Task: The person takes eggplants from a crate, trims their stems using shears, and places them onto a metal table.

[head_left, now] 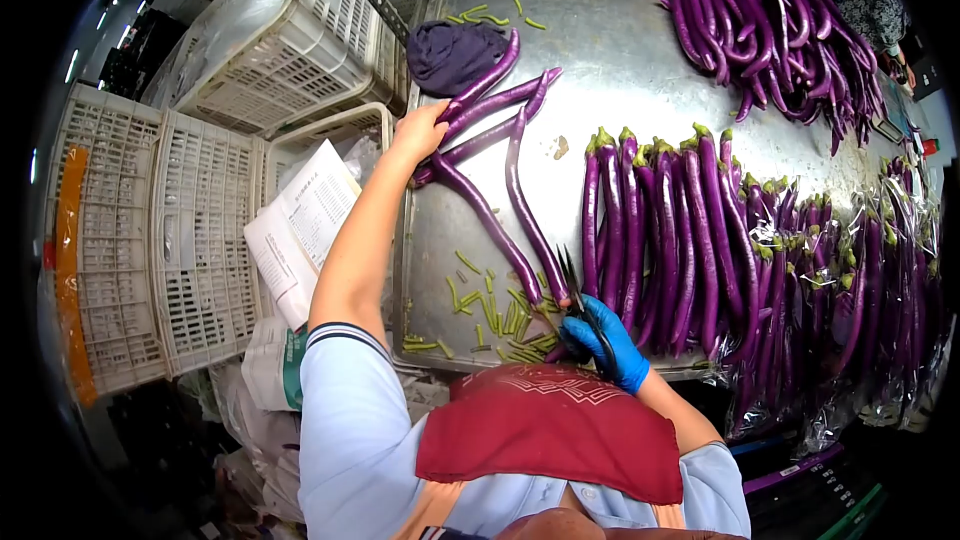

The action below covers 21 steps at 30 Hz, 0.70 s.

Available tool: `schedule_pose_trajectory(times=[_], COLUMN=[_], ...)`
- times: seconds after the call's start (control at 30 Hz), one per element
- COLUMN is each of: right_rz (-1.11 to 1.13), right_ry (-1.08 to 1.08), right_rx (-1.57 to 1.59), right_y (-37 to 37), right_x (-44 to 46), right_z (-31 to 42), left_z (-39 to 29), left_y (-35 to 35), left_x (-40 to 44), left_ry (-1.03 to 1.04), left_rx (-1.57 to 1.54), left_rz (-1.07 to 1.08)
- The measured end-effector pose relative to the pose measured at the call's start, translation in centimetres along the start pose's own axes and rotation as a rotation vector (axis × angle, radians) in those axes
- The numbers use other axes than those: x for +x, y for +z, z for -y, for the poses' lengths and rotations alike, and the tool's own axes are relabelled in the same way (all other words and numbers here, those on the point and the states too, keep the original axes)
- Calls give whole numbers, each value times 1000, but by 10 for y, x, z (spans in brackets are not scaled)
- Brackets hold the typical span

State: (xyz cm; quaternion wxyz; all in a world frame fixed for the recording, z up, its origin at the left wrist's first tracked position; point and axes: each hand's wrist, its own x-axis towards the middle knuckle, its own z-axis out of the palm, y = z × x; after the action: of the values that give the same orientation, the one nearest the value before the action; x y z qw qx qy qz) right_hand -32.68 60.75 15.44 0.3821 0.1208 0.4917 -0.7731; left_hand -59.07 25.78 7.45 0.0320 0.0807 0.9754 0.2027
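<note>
My bare left hand (420, 132) is closed around the ends of several long purple eggplants (485, 202) at the metal table's left edge. Two of them reach down toward my right hand (605, 342), which wears a blue glove. That hand grips black scissors (574, 292), their blades pointing up beside the eggplants' lower ends. Cut green stems (490, 310) lie scattered near these ends. A dark cloth (450, 55) rests just above my left hand.
A row of eggplants (665, 240) lies right of centre, with plastic-bagged ones (860, 310) beyond. A large pile (760, 30) fills the back right. White crates (205, 230) and papers (305, 220) stand left. A person's arm (905, 65) shows at far right.
</note>
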Motion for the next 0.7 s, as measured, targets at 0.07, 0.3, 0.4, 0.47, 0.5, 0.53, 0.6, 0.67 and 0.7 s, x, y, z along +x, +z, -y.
schedule_pose_trajectory(times=[0.07, 0.3, 0.4, 0.47, 0.5, 0.53, 0.6, 0.67, 0.7], right_rz=[-25, -110, -134, -123, -117, -115, -104, -97, -89], right_ry=[-15, -93, -148, -165, -171, -174, -189, -162, -168], right_rx=[-3, 3, -5, 14, 21, 15, 7, 41, 54], right_y=[2, -12, -13, -14, -14, -16, -21, -22, -25], right_x=[-2, 15, 16, 14, 12, 10, 8, 2, 1], right_z=[5, 6, 15, 16, 16, 14, 8, 6, 3], left_z=[-33, -148, -184, -203, -206, -205, -203, -199, -183], left_y=[-19, 11, 46, 62, 68, 70, 63, 65, 81], left_x=[-32, -147, -149, -144, -142, -141, -135, -137, -142], left_ry=[90, -376, -458, -473, -453, -479, -527, -546, -504], left_rx=[-15, -202, -122, -54, 8, -36, -117, -320, -468], left_rz=[-273, 411, 299, 254, 162, 175, 194, 68, -52])
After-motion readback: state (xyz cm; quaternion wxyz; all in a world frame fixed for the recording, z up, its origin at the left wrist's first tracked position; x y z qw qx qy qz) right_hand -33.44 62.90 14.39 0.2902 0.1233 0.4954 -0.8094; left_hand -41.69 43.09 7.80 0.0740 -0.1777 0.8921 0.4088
